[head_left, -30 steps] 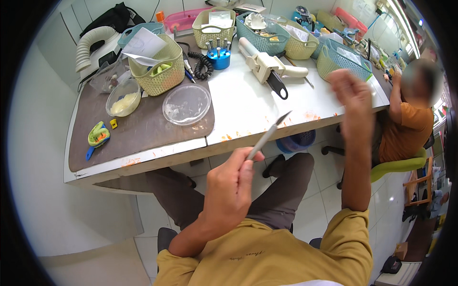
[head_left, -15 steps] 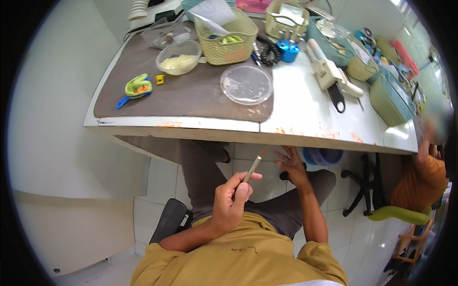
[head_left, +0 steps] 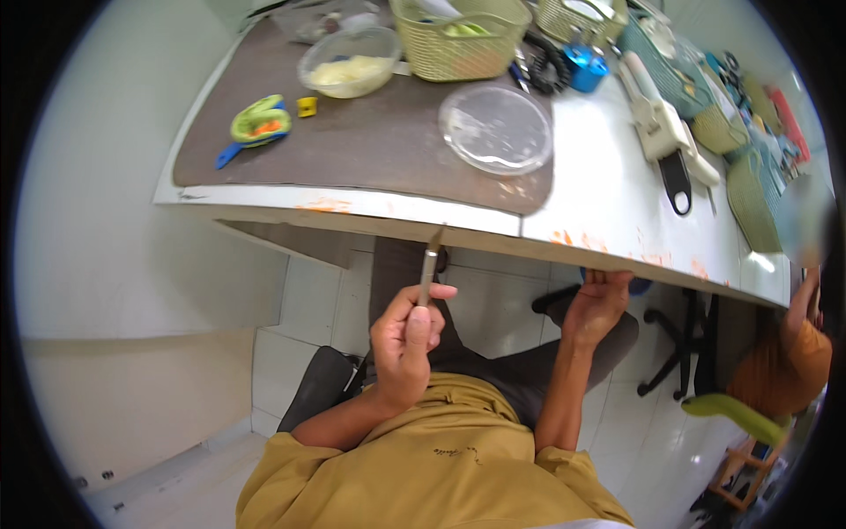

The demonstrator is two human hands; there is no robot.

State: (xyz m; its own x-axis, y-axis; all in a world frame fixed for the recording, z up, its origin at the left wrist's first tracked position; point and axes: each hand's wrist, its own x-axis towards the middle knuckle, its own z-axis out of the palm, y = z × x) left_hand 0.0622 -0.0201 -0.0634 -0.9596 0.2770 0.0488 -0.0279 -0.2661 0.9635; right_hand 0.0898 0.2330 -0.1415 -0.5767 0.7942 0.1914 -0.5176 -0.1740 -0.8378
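My left hand [head_left: 405, 348] is closed around the slim handle of a small knife [head_left: 428, 275]. Its pointed blade stands upward, close to the front edge of the table [head_left: 423, 205]. My right hand [head_left: 596, 310] is turned palm up, its fingers bent together against the underside of that edge, further right; the fingertips are partly hidden. On the brown mat lie a dental impression tray [head_left: 258, 123] with green material and a blue handle, a small yellow block [head_left: 306, 107], and a round clear lid [head_left: 496, 130]. A clear bowl [head_left: 351, 63] holds pale lumps.
A yellow-green basket [head_left: 463, 44], a blue metal pot [head_left: 585, 69] and a black coiled cord [head_left: 548, 66] stand behind. A white device with a black handle [head_left: 677, 183] lies right, near more baskets [head_left: 752, 201]. Another person in orange [head_left: 780, 366] sits at far right.
My right hand has moved right and up to the table edge, its spread fingers now bent together. The knife in my left hand has shifted left and stands more upright. The view has shifted.
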